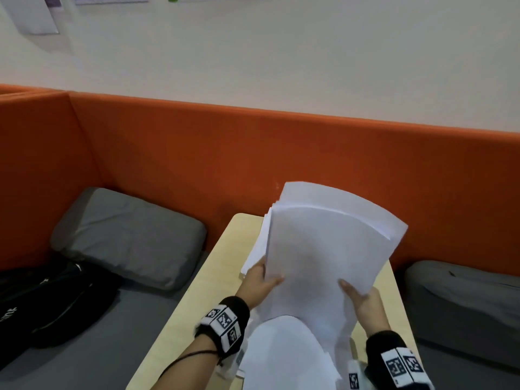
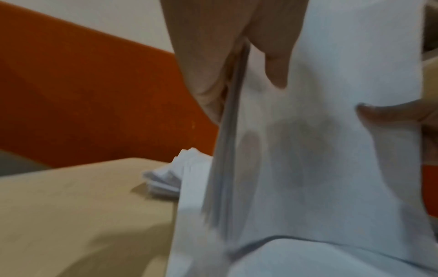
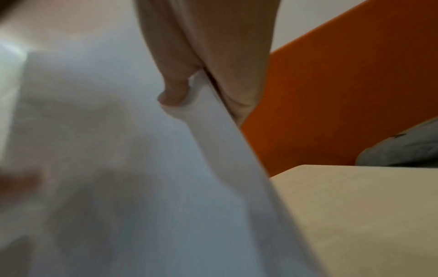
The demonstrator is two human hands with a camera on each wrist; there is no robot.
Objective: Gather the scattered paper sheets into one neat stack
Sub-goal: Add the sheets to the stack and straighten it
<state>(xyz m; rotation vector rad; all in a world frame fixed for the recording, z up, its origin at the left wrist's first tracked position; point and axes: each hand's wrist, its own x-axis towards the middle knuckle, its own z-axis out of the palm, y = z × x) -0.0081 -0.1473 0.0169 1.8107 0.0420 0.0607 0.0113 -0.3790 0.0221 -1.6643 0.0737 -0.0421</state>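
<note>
while gripped upright, paper stack (image 1: pixel 323 249) between both hands

We count two hands in the lower middle of the head view, a left hand (image 1: pixel 260 285) and a right hand (image 1: pixel 365 302), each wrist wrapped in one black band with black-and-white square markers, two bands (image 1: pixel 225 323) altogether. One bundle of white paper sheets (image 1: pixel 323 249) stands between them; its sheets are too many and too blurred for us to number. A second, smaller heap of white paper (image 2: pixel 166 178) lies on the one pale beige wooden counter (image 1: pixel 213 277). We see two grey fabric cushions, one at left (image 1: pixel 126 237) and one at right (image 1: pixel 461 299), and one black bag (image 1: pixel 50 299) at lower left.
</note>
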